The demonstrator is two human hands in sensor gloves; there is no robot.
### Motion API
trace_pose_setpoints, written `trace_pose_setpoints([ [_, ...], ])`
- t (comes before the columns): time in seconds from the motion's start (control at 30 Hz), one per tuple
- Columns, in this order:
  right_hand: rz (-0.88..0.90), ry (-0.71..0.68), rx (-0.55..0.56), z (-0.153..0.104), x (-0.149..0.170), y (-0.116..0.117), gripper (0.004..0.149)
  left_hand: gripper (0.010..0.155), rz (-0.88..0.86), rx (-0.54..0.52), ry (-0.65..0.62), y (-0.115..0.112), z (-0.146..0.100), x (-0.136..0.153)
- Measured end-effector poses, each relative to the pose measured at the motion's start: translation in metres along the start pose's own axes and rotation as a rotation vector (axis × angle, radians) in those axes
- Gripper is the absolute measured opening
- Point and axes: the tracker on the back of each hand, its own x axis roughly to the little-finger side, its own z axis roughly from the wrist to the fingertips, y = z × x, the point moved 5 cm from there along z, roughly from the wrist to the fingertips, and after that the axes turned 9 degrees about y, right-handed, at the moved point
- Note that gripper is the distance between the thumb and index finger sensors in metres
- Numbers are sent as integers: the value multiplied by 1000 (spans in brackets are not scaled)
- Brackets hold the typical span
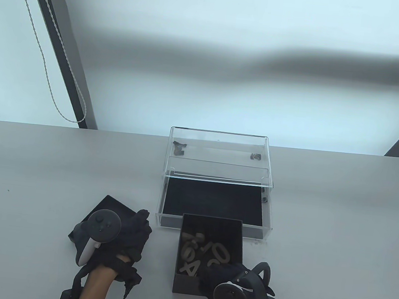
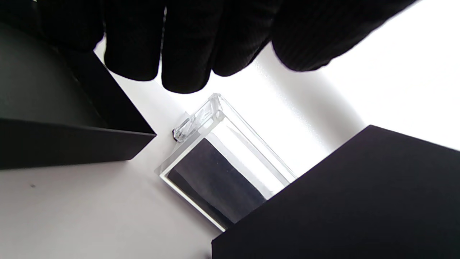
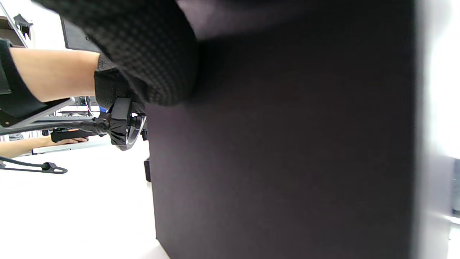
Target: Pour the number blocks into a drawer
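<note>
A black open box (image 1: pixel 213 223) holds several wooden number blocks (image 1: pixel 206 251). My right hand (image 1: pixel 228 277) grips the box at its near right corner. In the table view the box's far edge overlaps the front wall of the clear drawer (image 1: pixel 212 200). The drawer has a black lining and is pulled out of a clear acrylic case (image 1: pixel 220 151). My left hand (image 1: pixel 130 235) rests flat on the black lid (image 1: pixel 108 205) to the left. The left wrist view shows my fingers (image 2: pixel 183 43), the lid (image 2: pixel 54 126), the drawer (image 2: pixel 222 169) and the box (image 2: pixel 359 201). The box wall (image 3: pixel 287 144) fills the right wrist view.
The grey table (image 1: pixel 337 224) ends just behind the acrylic case. Two small dark fittings (image 1: pixel 179 148) sit inside the case. A braided cord (image 1: pixel 47 69) hangs beyond the table's far left corner.
</note>
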Motion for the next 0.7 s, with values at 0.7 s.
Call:
trace_pose_setpoints([
  [0.7,153,-64,252,16,-27,-62,48,65,-38,-57,21,19,-3,5],
])
